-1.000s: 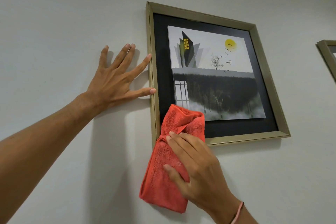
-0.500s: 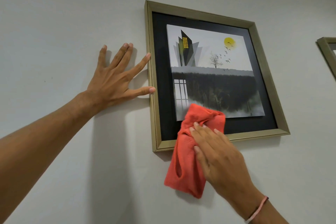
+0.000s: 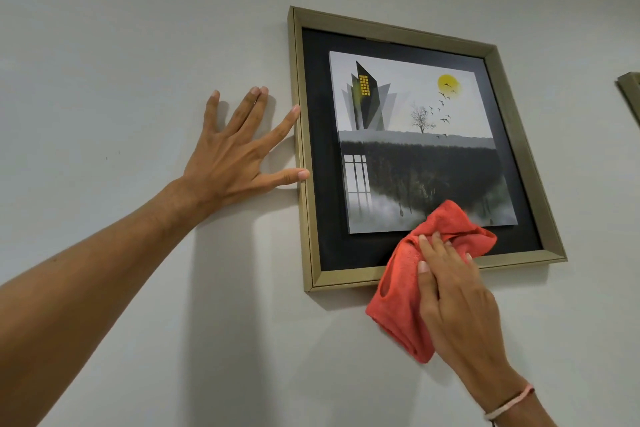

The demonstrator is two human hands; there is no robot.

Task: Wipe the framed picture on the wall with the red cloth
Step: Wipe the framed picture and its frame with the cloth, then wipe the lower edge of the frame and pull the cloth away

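A gold-framed picture [image 3: 408,142] hangs on a white wall, with a black mat around a print of a dark building, a tree and a yellow sun. My right hand [image 3: 453,291] presses a red cloth [image 3: 401,291] against the lower middle of the picture, over the black mat and the bottom rail. The cloth's loose end hangs below the frame. My left hand [image 3: 235,156] lies flat on the wall with fingers spread. Its thumb and forefinger tips touch the frame's left rail.
The corner of a second gold frame [image 3: 628,94] shows at the right edge. The white wall [image 3: 121,45] fills everything else in view.
My right hand has slid the red cloth to the right along the bottom of the picture, from the lower left corner to the lower middle. My left hand has stayed put.
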